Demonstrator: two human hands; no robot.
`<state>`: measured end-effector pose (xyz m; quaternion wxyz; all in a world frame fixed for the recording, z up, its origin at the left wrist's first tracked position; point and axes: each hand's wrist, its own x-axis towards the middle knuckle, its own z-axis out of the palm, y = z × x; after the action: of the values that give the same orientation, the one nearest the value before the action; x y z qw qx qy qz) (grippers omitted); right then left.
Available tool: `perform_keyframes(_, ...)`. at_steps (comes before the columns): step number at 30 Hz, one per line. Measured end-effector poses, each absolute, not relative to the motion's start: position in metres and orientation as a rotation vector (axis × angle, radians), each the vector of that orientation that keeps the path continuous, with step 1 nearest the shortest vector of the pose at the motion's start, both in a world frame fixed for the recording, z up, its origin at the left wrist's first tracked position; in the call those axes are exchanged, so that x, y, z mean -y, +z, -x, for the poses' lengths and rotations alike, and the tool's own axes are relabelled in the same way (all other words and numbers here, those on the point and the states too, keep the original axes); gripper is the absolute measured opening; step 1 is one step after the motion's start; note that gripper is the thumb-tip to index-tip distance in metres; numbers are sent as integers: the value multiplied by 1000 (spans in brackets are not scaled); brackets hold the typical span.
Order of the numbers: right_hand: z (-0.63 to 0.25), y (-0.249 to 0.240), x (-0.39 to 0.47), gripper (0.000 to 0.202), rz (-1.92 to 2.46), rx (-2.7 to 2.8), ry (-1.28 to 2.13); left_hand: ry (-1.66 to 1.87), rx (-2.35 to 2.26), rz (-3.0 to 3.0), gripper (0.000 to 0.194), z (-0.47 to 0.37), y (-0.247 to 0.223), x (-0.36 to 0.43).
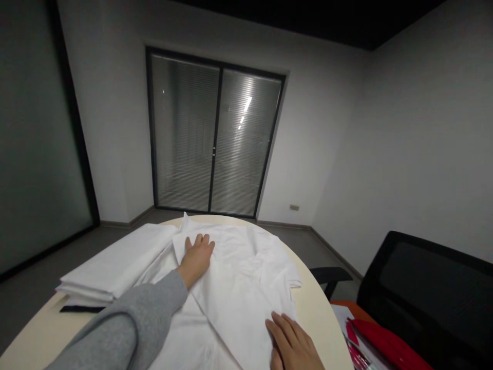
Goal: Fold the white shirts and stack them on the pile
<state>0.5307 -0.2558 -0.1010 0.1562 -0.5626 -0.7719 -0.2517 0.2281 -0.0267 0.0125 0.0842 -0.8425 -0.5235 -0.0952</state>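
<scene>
A white garment [239,288], apparently a shirt with a hemmed short sleeve at its right side, lies partly folded over the round table. My left hand [197,258] rests on its upper left part, palm down with fingers spread, on a flap whose edge runs diagonally toward me. At the garment's lower right edge is my right hand [295,343], its fingers slightly apart and lightly bent against the fabric. Beside my left forearm sits a folded white cloth stack [119,262], with a dark strip [82,309] showing under its near edge.
The pale round table [321,318] has its curved rim to the right and far side. A black mesh-backed chair [431,288] stands at the right, with red items [385,344] and papers on its orange seat. Beyond are glass doors [215,139] and white walls.
</scene>
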Motion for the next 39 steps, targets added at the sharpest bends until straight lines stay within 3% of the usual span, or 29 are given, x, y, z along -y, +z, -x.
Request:
perform_keyframes(10,-524,-86,261,58,1670,2238,-528,-205,1754,2662,69,-211,-17,-1)
perform_keyframes(18,-491,-48,280,46,1957,2058,-386,-180,2034,2483,67,-202,-31,-24)
perform_keyframes(25,-508,-74,293,56,1915,2095,-560,-239,2007,2407,68,-192,-41,-27)
perform_keyframes(31,-516,-82,297,64,1884,2153,-470,-417,1875,2353,68,-196,-37,-20)
perform_keyframes(39,-518,-69,298,61,1939,2250,-388,-533,1899,2254,55,-193,-22,-18)
